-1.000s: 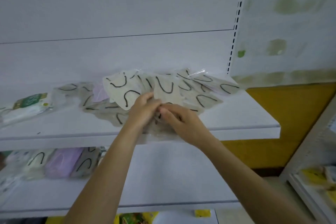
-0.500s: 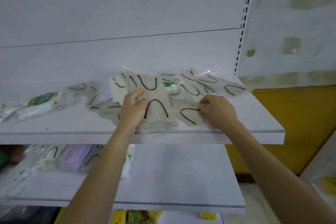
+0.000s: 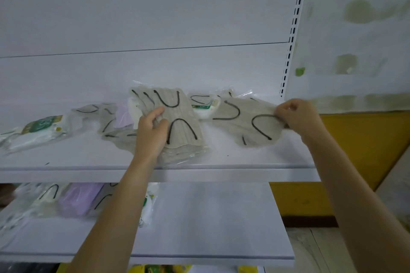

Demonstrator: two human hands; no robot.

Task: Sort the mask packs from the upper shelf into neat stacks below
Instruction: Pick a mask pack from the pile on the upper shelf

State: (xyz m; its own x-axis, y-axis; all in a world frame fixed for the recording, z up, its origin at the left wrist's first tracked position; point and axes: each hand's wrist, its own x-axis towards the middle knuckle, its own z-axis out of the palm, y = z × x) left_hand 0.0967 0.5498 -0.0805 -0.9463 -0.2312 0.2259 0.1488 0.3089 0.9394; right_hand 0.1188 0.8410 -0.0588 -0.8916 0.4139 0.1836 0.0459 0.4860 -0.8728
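**A:** Head view, starting from nine o'clock: what lies on the upper shelf (image 3: 244, 163)?

**B:** Far left, a white pack with a green label (image 3: 40, 128) lies flat. At its three o'clock, a few loose beige packs (image 3: 111, 133) overlap, with a lilac pack (image 3: 121, 115) tucked among them.

**A:** And the left hand (image 3: 152, 132)?

**B:** It grips the beige stack (image 3: 182, 126), fingers curled onto the stack's left side. The stack sits near the shelf's front edge. Black ear loops show on its top, and several layers show along its six o'clock edge.

**A:** What's at one o'clock of that stack?

**B:** A small green-labelled pack (image 3: 203, 109), close to the back wall.

**A:** Then the right hand (image 3: 297, 115)?

**B:** It's at three o'clock of the stack, apart from the left hand. Its curled fingers pinch the right edge of a single beige pack (image 3: 239, 122). I can't tell whether that pack lies on the shelf or is lifted clear of it.

**A:** Anything at twelve to one o'clock?

**B:** A slotted upright (image 3: 292, 29) rises from the shelf's back right corner.

**A:** And below?

**B:** The lower shelf (image 3: 210, 228) carries packs only toward its nine o'clock end. There are pale packs with black loops (image 3: 44, 195), and a lower lilac pack (image 3: 79, 199) just beside them. More packs are partly hidden behind the left forearm. A yellow panel (image 3: 359, 146) shows at four o'clock, beyond the shelves.
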